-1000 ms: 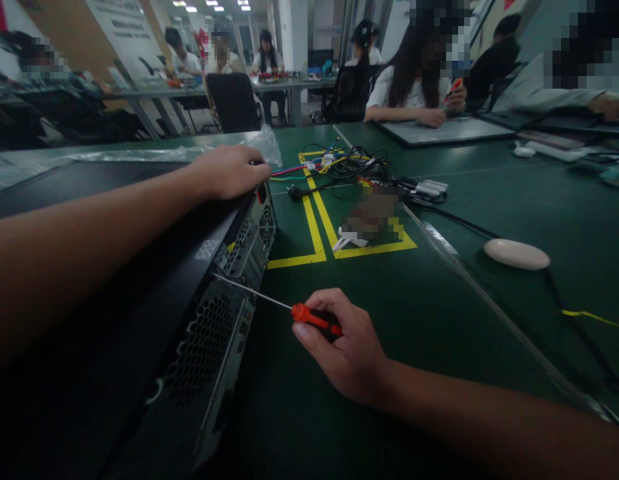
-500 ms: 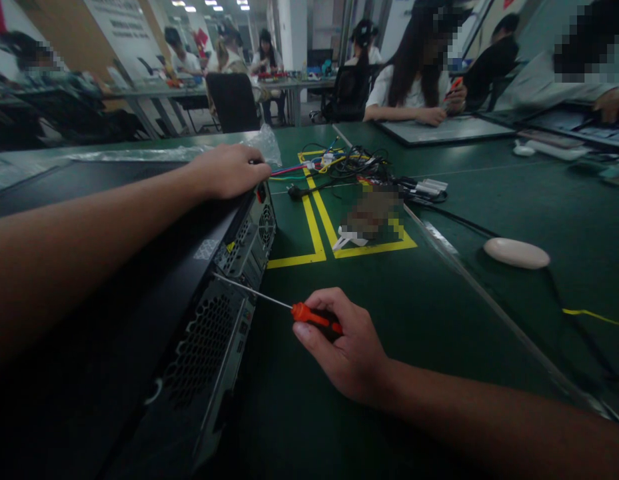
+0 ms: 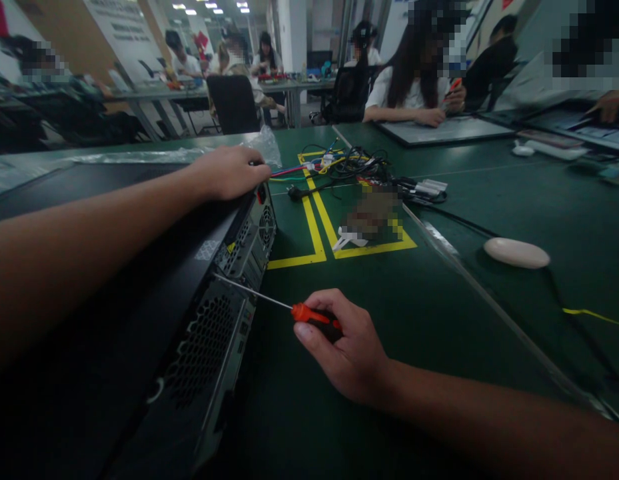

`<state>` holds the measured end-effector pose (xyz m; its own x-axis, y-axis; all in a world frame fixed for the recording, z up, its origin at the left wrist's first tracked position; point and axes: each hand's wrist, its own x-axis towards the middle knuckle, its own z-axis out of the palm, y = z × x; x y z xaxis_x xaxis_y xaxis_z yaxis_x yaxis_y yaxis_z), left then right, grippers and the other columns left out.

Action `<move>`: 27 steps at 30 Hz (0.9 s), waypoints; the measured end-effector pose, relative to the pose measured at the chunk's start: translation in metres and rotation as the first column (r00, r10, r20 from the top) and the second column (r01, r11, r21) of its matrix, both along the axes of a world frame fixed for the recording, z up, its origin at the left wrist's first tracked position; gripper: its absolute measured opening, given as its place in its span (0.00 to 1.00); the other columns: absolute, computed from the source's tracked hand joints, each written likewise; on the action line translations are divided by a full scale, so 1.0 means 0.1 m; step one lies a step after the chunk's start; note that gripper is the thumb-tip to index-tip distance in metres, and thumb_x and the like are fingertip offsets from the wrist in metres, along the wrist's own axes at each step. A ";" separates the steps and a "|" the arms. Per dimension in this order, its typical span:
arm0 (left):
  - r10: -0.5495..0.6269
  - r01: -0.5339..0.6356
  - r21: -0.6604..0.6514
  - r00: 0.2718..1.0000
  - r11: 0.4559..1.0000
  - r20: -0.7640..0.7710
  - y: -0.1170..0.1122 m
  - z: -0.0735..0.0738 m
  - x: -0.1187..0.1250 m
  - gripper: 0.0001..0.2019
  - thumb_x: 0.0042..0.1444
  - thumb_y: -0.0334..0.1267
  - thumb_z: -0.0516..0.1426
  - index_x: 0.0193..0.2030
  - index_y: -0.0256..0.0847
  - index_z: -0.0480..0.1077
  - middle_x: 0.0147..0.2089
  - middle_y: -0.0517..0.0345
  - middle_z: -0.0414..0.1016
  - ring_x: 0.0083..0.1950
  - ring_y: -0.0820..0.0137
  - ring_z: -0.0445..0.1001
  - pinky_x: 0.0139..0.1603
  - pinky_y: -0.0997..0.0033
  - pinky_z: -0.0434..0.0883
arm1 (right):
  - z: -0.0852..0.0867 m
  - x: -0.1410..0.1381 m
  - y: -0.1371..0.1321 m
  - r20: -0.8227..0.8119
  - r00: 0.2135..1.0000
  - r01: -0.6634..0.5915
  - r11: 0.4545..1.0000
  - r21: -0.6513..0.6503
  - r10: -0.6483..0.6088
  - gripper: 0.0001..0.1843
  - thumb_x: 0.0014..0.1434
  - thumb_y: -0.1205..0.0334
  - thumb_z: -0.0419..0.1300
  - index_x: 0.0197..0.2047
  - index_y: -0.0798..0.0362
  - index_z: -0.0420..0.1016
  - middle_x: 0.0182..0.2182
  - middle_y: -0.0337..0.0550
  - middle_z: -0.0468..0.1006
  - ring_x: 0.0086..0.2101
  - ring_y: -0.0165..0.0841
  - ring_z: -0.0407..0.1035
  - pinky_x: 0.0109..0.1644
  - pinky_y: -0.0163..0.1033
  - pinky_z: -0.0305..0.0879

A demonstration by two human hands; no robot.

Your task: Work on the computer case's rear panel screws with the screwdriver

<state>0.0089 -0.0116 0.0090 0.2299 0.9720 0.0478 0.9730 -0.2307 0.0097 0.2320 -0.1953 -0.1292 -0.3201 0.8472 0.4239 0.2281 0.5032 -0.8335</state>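
A black desktop computer case (image 3: 139, 280) lies on its side at the left, its metal rear panel facing right. My left hand (image 3: 232, 172) rests on the top near the far rear corner, fingers bent over the edge; their tips are partly hidden. My right hand (image 3: 346, 347) is closed around the red and black handle of a screwdriver (image 3: 314, 319). Its long thin shaft points left, and the tip meets the rear panel near the upper edge, above the honeycomb vent (image 3: 204, 343). The screw itself is too small to make out.
Behind the case lie tangled cables (image 3: 362, 162) and a black plug (image 3: 295, 193). Yellow tape (image 3: 316, 233) marks the green table (image 3: 414, 313). A pale oval mouse-like object (image 3: 516, 253) sits at the right. Clear plastic wrap (image 3: 264, 145) lies beyond the case. Co-workers sit across the table.
My hands, the screwdriver and the case look almost unchanged. In the background, a few people have shifted slightly.
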 end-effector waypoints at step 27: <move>0.015 -0.015 -0.011 1.000 1.000 0.007 -0.02 0.02 0.02 0.33 0.67 0.54 0.43 0.64 0.36 0.75 0.66 0.38 0.75 0.63 0.45 0.73 0.63 0.46 0.69 | -0.02 -0.03 -0.04 -0.036 0.998 -0.048 0.998 -0.033 0.047 0.10 0.66 0.65 0.64 0.47 0.48 0.68 0.32 0.35 0.76 0.26 0.28 0.67 0.29 0.34 0.63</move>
